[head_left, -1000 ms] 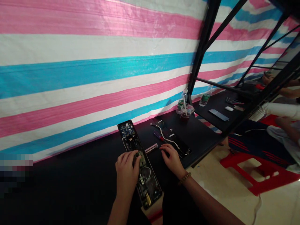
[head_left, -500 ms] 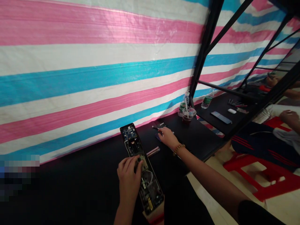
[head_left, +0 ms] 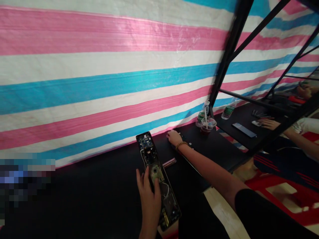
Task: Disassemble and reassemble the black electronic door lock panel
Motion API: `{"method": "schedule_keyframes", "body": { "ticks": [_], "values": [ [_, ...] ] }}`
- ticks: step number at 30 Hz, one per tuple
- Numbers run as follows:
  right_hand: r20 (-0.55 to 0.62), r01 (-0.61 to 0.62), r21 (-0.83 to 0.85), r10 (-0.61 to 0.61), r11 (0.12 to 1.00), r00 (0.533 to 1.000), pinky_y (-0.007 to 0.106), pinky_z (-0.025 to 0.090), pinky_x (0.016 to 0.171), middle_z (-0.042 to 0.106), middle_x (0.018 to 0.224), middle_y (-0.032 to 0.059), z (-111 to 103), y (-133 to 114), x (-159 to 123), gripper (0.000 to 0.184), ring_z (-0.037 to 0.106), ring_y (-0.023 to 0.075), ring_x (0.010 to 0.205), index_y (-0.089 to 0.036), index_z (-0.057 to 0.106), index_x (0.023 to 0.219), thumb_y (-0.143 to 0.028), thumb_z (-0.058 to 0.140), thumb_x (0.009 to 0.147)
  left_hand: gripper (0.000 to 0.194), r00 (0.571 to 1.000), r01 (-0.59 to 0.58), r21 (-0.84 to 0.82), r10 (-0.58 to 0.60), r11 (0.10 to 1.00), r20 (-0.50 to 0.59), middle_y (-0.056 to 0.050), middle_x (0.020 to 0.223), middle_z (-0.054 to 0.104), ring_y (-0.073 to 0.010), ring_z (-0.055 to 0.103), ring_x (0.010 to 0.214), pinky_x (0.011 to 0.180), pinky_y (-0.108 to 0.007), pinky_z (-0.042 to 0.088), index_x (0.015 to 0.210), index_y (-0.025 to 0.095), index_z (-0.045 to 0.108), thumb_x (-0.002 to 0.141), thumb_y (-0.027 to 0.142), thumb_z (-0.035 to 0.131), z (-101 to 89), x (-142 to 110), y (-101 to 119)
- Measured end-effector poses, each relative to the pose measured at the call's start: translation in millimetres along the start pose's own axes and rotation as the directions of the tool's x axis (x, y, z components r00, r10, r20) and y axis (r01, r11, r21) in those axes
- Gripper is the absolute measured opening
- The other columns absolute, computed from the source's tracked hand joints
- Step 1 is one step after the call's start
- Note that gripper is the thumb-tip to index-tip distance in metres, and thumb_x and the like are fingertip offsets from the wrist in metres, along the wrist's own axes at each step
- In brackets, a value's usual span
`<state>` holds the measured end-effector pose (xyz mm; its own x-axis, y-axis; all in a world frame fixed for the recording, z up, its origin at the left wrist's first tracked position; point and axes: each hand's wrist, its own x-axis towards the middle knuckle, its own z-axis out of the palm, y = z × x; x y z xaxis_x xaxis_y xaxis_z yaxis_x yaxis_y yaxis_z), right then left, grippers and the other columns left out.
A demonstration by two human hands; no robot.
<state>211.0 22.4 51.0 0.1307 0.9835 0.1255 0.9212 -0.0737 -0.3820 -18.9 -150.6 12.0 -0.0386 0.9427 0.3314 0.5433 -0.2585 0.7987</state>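
Observation:
A long, narrow black housing (head_left: 171, 199) lies open on the dark table, slanted toward me. Inside are a blue circuit board (head_left: 145, 141) at the far end, a round dark knob (head_left: 155, 170), white wires and a brass fitting (head_left: 165, 217). My left hand (head_left: 150, 196) is at the housing's left side, fingers spread, the tips near the knob but not closed round it. Farther off, my right hand (head_left: 174, 137) is down at the back of the table, fingers curled; what they hold, if anything, is hidden. A thin pinkish bundle (head_left: 169, 162) lies right of the housing.
A clear cup with a straw (head_left: 208, 125) and a water bottle (head_left: 202, 114) stand at the back right, beside a black metal frame (head_left: 224, 69). On the neighbouring table are a phone (head_left: 244, 129) and another person's hand (head_left: 269, 124) at a white object. Striped sheeting (head_left: 112, 96) hangs behind.
My left hand has let go of the knob and its fingers have spread. My right hand has moved away from me, past the screwdriver and cable, to the table's back. A co-worker's hand has reached the white object.

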Motion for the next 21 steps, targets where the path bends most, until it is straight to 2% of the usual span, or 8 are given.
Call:
{"method": "schedule_keyframes", "body": {
  "ticks": [3,6,7,8,10,11,14,21],
  "values": [
    [-0.020,0.096,0.086,-0.095,0.992,0.995,0.024,0.047,0.080,0.073,0.097,0.0100,-12,-14,-7,0.021,0.066,0.0147,0.088,-0.010,0.069,0.103,-0.022,0.052,0.098,0.060,0.977,0.213,-0.159,-0.208,0.964,0.047,-0.018,0.152,0.043,-0.0291,0.044,0.140,0.111,-0.047,0.040,0.148,0.020,0.035,0.094,0.044,0.047,2.4,-12,-5],
    [-0.045,0.236,0.152,-0.231,0.960,0.972,0.022,0.047,0.079,0.072,0.096,0.0040,-27,-37,-22,0.020,0.065,0.0120,0.085,-0.016,0.070,0.106,-0.027,0.055,0.097,0.069,0.916,0.401,-0.246,-0.376,0.882,0.141,-0.016,0.134,0.061,-0.0280,0.066,0.114,0.093,-0.042,0.054,0.151,0.022,0.028,0.092,0.050,0.049,1.2,-16,-5],
    [-0.052,0.313,0.161,-0.308,0.936,0.950,0.022,0.046,0.082,0.071,0.097,0.0033,-31,-45,-28,0.017,0.065,0.0120,0.087,-0.018,0.071,0.103,-0.026,0.058,0.096,0.069,0.904,0.426,-0.256,-0.396,0.868,0.161,-0.016,0.129,0.065,-0.0280,0.069,0.108,0.089,-0.041,0.055,0.150,0.022,0.030,0.091,0.051,0.050,0.5,-16,-4],
    [-0.059,0.422,0.149,-0.418,0.894,0.906,0.023,0.046,0.083,0.070,0.097,0.0043,-34,-53,-33,0.016,0.064,0.0128,0.089,-0.017,0.072,0.100,-0.023,0.058,0.095,0.069,0.901,0.432,-0.263,-0.399,0.862,0.171,-0.015,0.125,0.067,-0.0281,0.070,0.105,0.087,-0.040,0.056,0.149,0.022,0.033,0.090,0.052,0.051,-0.2,-16,-3],
    [-0.017,0.545,0.048,-0.545,0.837,0.838,0.025,0.046,0.084,0.067,0.097,0.0071,-39,-68,-43,0.017,0.063,0.0145,0.087,-0.015,0.072,0.093,-0.018,0.056,0.095,0.068,0.906,0.422,-0.278,-0.386,0.863,0.175,-0.014,0.122,0.069,-0.0280,0.070,0.104,0.085,-0.039,0.056,0.147,0.022,0.037,0.089,0.053,0.053,-1.2,-15,-1],
    [0.020,0.563,-0.016,-0.563,0.826,0.826,0.026,0.047,0.082,0.066,0.097,0.0085,-40,-74,-47,0.017,0.063,0.0153,0.086,-0.013,0.072,0.092,-0.016,0.055,0.095,0.068,0.907,0.419,-0.283,-0.383,0.863,0.174,-0.013,0.121,0.069,-0.0279,0.070,0.105,0.085,-0.039,0.056,0.147,0.022,0.037,0.088,0.053,0.054,-1.3,-15,-1],
    [0.106,0.531,-0.170,-0.521,0.830,0.847,0.028,0.049,0.080,0.064,0.101,0.0114,-40,-87,-53,0.018,0.064,0.0179,0.086,-0.012,0.069,0.097,-0.014,0.052,0.095,0.069,0.909,0.415,-0.295,-0.380,0.861,0.168,-0.013,0.122,0.069,-0.0279,0.070,0.105,0.086,-0.039,0.056,0.148,0.023,0.037,0.088,0.052,0.056,-0.6,-16,-2],
    [0.155,0.490,-0.281,-0.465,0.825,0.872,0.030,0.053,0.080,0.064,0.109,0.0137,-37,-104,-62,0.019,0.066,0.0225,0.096,-0.013,0.066,0.102,-0.012,0.048,0.096,0.068,0.919,0.394,-0.328,-0.360,0.859,0.162,-0.012,0.125,0.068,-0.0268,0.068,0.110,0.092,-0.039,0.054,0.148,0.024,0.038,0.088,0.049,0.057,1.1,-19,-3]
  ]
}}
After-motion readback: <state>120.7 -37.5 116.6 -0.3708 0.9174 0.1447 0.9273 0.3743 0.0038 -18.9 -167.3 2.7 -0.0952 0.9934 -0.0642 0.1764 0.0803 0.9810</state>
